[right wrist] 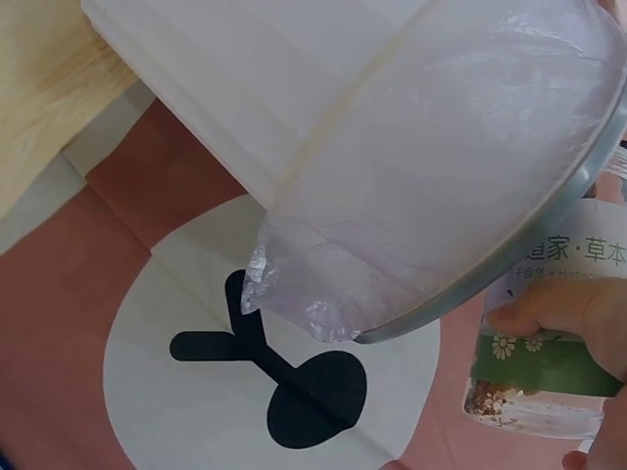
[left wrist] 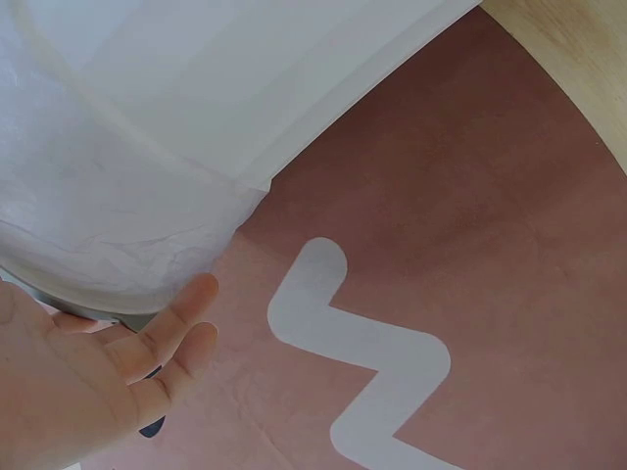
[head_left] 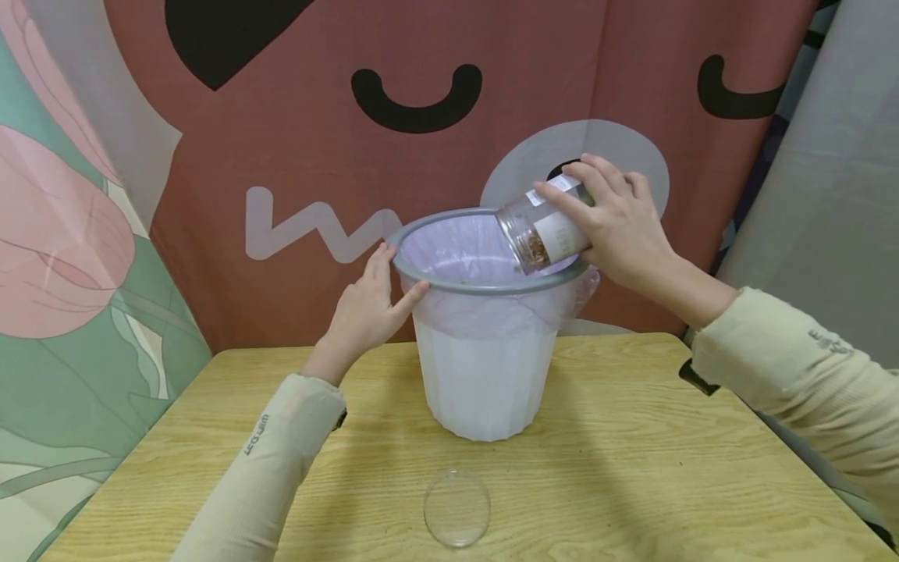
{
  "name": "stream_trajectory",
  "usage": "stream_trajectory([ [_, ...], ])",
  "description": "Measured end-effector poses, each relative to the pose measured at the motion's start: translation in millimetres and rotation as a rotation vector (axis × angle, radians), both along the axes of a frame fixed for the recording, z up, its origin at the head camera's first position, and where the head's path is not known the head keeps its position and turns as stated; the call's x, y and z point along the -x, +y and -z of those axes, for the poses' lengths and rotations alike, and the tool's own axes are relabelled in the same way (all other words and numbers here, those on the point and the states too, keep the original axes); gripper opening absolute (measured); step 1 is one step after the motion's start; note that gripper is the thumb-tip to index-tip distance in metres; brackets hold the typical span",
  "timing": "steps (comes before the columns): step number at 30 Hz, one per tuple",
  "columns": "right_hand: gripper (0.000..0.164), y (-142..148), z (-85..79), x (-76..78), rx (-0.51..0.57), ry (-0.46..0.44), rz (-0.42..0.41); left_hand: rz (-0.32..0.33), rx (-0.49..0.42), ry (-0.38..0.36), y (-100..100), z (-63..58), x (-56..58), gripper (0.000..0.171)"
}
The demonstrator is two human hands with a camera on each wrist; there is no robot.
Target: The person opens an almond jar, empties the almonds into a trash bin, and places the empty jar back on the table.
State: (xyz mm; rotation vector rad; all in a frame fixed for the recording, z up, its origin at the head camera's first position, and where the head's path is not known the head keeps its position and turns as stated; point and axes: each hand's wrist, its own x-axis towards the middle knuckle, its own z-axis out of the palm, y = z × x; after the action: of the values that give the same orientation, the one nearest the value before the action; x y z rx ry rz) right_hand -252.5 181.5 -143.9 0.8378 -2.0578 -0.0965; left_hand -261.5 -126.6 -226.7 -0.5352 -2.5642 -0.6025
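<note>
A white waste bin (head_left: 485, 382) with a grey rim ring (head_left: 485, 288) stands upright on the table, lined with a thin translucent lilac bag (head_left: 449, 250). My left hand (head_left: 365, 304) rests against the left side of the rim, its fingers fairly straight and the thumb near the front edge. Over the right side of the bin, my right hand (head_left: 621, 222) grips a clear labelled jar (head_left: 523, 226), tilted with its open mouth down toward the bin. Brown dried bits (right wrist: 490, 399) are inside the jar. The bin's bottom is hidden.
A round clear lid (head_left: 456, 507) lies on the wooden table (head_left: 618, 468) in front of the bin. Behind the table hangs a reddish-brown printed curtain (head_left: 295, 140). Bag folds (right wrist: 313, 284) hang outside the rim on the right.
</note>
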Motion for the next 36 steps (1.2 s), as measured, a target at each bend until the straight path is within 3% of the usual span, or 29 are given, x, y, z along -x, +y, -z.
stream_trajectory([
  [9, 0.088, -1.8, 2.5, 2.7, -0.004, 0.037, -0.035, 0.001, 0.001, 0.010, -1.0, 0.4, 0.6, 0.087],
  [36, 0.076, -2.9, 5.7, 3.8, -0.046, 0.098, -0.018, 0.008, -0.008, 0.022, -0.1, 0.6, 0.5, 0.085],
])
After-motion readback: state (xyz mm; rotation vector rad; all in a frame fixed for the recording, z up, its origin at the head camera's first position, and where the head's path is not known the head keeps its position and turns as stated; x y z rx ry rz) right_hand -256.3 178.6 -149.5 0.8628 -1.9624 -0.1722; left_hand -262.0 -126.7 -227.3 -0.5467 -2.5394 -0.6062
